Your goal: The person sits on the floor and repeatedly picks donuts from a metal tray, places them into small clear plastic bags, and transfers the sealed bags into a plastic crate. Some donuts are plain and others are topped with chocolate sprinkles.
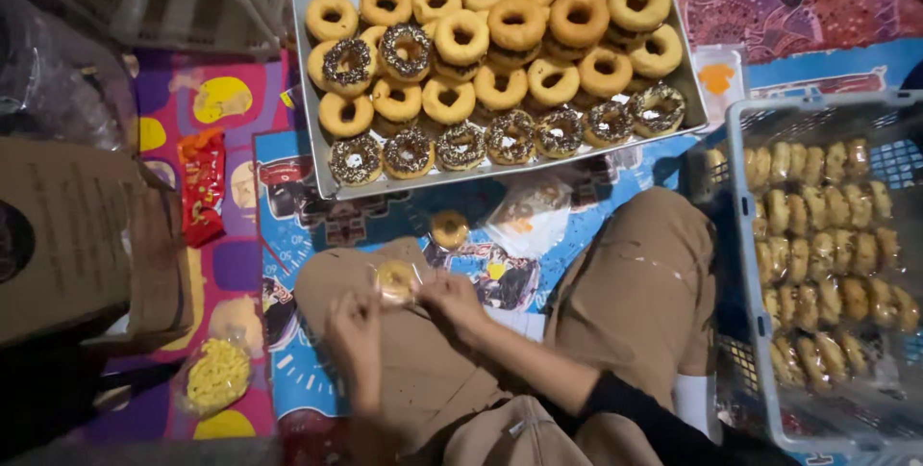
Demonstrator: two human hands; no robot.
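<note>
I sit cross-legged on a colourful mat. My left hand and my right hand meet over my knee, both gripping a clear plastic bag with a plain donut inside. My fingers pinch the bag's lower edges, the left at its near corner, the right at its right side. Another loose donut lies on the mat just beyond, beside a pile of clear bags.
A metal tray ahead holds several plain and chocolate-sprinkled donuts. A blue plastic crate on the right holds several wrapped donuts. On the left are a cardboard box, a red snack packet and a bag of yellow bits.
</note>
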